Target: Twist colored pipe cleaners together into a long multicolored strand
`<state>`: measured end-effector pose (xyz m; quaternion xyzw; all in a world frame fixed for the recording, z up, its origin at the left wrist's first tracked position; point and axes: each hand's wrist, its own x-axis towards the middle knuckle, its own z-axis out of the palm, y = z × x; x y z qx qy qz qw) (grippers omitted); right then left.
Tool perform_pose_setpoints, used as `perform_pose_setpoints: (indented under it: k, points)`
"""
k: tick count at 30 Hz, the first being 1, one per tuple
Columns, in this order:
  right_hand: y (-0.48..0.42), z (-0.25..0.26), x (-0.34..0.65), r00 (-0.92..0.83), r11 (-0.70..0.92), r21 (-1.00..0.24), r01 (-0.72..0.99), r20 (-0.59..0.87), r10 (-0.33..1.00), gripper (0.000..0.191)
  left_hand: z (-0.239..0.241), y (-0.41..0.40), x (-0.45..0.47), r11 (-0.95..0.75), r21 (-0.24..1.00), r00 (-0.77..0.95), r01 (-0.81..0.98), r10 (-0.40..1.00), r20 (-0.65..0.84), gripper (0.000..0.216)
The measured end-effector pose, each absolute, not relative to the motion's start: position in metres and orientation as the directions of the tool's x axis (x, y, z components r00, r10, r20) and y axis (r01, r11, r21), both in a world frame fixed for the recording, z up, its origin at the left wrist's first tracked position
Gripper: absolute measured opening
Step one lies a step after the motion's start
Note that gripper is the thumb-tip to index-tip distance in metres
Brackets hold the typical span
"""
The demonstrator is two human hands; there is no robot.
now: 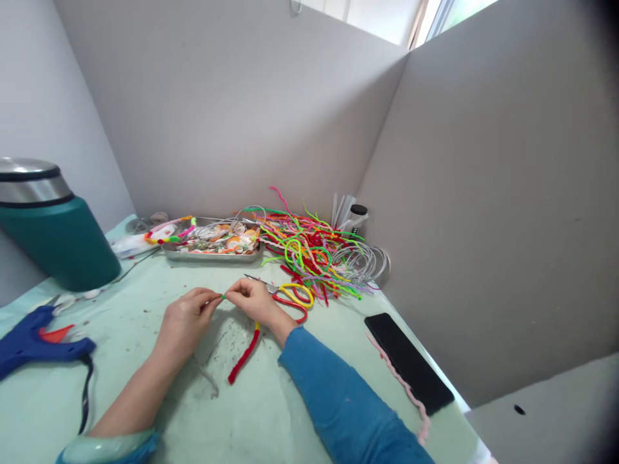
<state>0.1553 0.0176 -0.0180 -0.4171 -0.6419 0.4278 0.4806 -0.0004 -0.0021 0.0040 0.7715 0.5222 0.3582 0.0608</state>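
Observation:
My left hand [186, 320] and my right hand [255, 301] meet above the table, fingertips pinched close together. Between them shows a tiny green piece of pipe cleaner [223, 296], with both hands closed on it; most of it is hidden by the fingers. Below my right hand hangs or lies a red pipe cleaner length [243, 358] with a yellow end; whether it joins the green piece I cannot tell. A thin grey strand [209, 379] trails under my left hand. Scissors [296, 295] with yellow and red handles lie just behind my right wrist.
Behind stand a metal tray [213, 256] of small pieces, a multicoloured pipe-cleaner ring [164, 240] on its left edge and a heap of pipe cleaners [309, 248]. A blue glue gun [43, 345] and teal bottle [62, 238] are left, a black phone [409, 361] right.

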Motion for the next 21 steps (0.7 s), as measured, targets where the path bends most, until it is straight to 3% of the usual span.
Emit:
perform_pose_setpoints:
  k: [12, 16, 21]
  points:
    - [0.01, -0.006, 0.156, -0.213, 0.299, -0.947, 0.12, 0.269, 0.939, 0.012, 0.018, -0.007, 0.002, -0.114, 0.704, 0.029, 0.701, 0.991, 0.131, 0.033]
    - [0.011, -0.008, 0.155, -0.217, 0.299, -0.949, 0.102, 0.272, 0.938, 0.011, 0.016, -0.008, 0.002, -0.09, 0.813, 0.058, 0.575, 0.996, 0.069, 0.033]
    - [0.009, -0.005, 0.155, -0.233, 0.299, -0.948, 0.114, 0.267, 0.935, 0.012, 0.008, -0.006, 0.001, 0.085, 0.948, 0.106, 0.306, 0.987, -0.123, 0.036]
